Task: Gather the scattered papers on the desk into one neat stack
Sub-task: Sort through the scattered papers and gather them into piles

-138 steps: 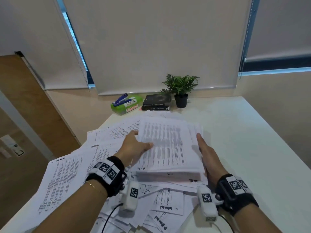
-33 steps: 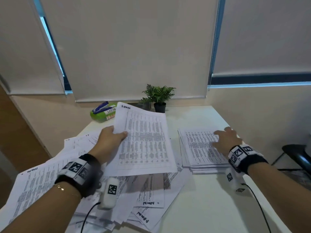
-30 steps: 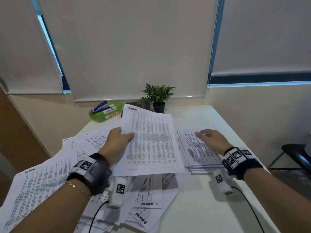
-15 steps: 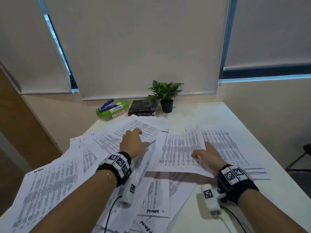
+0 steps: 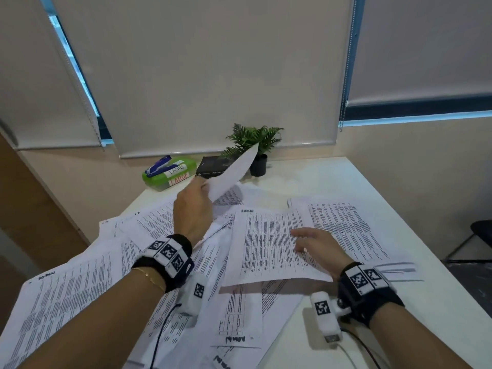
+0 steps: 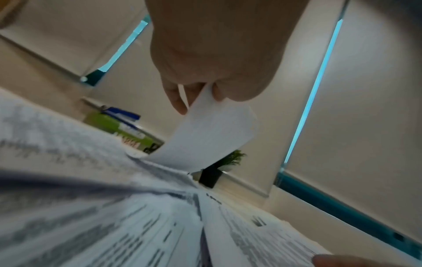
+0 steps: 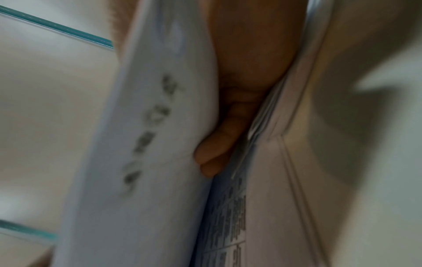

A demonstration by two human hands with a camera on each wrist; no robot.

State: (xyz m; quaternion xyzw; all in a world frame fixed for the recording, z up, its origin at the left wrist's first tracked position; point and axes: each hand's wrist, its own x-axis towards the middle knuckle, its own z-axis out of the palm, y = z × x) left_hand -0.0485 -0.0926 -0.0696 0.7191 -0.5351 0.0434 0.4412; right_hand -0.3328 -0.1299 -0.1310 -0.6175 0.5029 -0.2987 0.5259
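Note:
Printed papers lie scattered over the left and middle of the white desk. A gathered stack sits at the right. My left hand is raised above the far papers and pinches one curled sheet by its edge; the left wrist view shows the hand and the sheet hanging from the fingers. My right hand holds a printed sheet beside the stack. In the right wrist view its fingers lie under that sheet, above the stack.
At the back of the desk stand a green box with a blue stapler on it, black books and a small potted plant. A black chair is off the desk's right edge. Cables hang from both wrist cameras.
My left hand, flat on the far-left papers half a second ago, has risen with one sheet pinched. My right hand still holds its sheet, now closer to the stack.

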